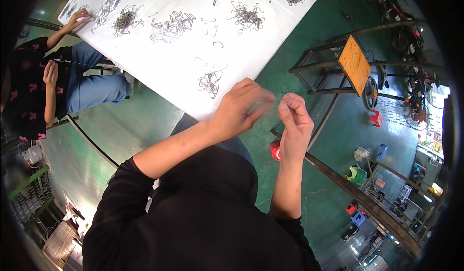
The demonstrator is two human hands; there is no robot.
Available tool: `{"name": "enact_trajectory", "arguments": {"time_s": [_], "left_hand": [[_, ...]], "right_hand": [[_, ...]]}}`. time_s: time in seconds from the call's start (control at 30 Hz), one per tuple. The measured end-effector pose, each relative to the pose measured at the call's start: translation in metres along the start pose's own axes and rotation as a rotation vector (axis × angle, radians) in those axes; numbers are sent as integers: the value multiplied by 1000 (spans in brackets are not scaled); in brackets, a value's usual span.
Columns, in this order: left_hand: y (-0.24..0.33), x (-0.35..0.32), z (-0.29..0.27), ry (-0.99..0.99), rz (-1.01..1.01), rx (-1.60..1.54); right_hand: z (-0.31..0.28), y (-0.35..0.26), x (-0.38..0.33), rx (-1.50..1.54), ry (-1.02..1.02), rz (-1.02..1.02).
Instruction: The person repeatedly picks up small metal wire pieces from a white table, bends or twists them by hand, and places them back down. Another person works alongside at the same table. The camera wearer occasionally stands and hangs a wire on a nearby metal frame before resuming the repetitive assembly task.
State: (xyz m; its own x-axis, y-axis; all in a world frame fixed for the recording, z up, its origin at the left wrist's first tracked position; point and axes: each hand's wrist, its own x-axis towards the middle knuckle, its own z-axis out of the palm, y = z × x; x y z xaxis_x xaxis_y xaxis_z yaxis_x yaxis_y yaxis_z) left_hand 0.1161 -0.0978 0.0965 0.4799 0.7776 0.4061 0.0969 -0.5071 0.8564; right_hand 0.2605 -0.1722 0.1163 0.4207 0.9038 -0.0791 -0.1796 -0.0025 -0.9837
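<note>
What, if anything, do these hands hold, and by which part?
I cannot tell: the left hand is blurred, and nothing shows clearly in the right hand.

tabletop (pixel 164 68) looks smooth, w/ semi-gloss finish; bent wires (pixel 209 83) look like dull metal; stool seat (pixel 354 64) is matt wood; flr (pixel 140 121) smooth, glossy; sleeve (pixel 116 198) matt cloth.

The bent wires (pixel 209 84) are dark grey; the tabletop (pixel 164 68) white; the co-worker's top (pixel 29 77) black with pink motifs.
</note>
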Motion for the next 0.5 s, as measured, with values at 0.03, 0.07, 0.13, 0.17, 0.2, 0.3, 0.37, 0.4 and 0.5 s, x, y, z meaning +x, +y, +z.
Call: {"name": "enact_trajectory", "arguments": {"time_s": [0.03, 0.07, 0.13, 0.17, 0.2, 0.3, 0.37, 0.4, 0.5], "left_hand": [[1, 2, 1, 6, 7, 7], [2, 4, 3, 11, 15, 11], [3, 7, 8, 22, 8, -15], [2, 7, 10, 27, 4, -26], [1, 8, 13, 29, 0, -50], [-18, 9, 9, 61, 41, 32], [-58, 21, -10, 98, 131, 265], [-82, 29, -24, 197, 60, 283], [-153, 52, -81, 371, -237, 540]], "right_hand": [[0, 1, 1, -16, 7, -23], [0, 2, 2, -34, 20, -39], [0, 5, 5, -80, 50, -109], [1, 7, 7, -108, 67, -163], [2, 10, 9, -131, 82, -217], [1, 13, 11, -257, 109, -328], [-2, 14, 11, -261, 117, -328], [-4, 14, 12, -266, 112, -333], [-9, 16, 15, -278, 112, -317]]}}
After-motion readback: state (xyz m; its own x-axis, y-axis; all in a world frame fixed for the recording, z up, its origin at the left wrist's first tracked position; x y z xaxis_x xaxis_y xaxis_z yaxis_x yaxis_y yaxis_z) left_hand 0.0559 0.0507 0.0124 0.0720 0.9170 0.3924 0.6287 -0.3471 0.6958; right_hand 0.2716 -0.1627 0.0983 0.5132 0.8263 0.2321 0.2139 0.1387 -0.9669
